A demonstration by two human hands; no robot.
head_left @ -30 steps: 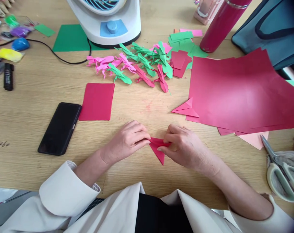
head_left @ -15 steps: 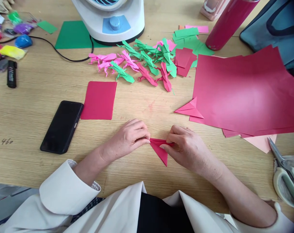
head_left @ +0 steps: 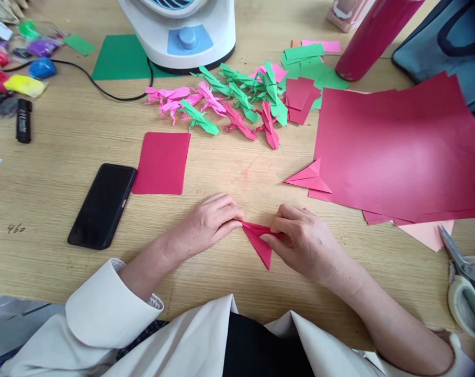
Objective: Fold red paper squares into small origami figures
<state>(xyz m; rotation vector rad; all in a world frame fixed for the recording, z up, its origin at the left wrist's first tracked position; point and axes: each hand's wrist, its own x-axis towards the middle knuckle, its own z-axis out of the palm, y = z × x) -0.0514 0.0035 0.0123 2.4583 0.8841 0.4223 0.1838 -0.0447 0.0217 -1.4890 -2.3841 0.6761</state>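
A folded red paper is held between both hands, its triangular flap pointing down toward me. My left hand pinches its left tip between thumb and fingers. On the other side my right hand is closed on the paper's right part, the thumb lying on the fold and the fingers hiding that end. A second folded red paper piece, pointed at the left, rests partly on the large red sheets. Left of my hands lies a stack of red paper squares.
Folded pink, green and red paper figures lie below a white fan base. A black phone is at left. Scissors and a tape roll sit at right. Behind the sheets stands a red bottle.
The whole view has shifted slightly, with things appearing a little farther right. The folded red paper tilts slightly more between my hands, and both keep their grip.
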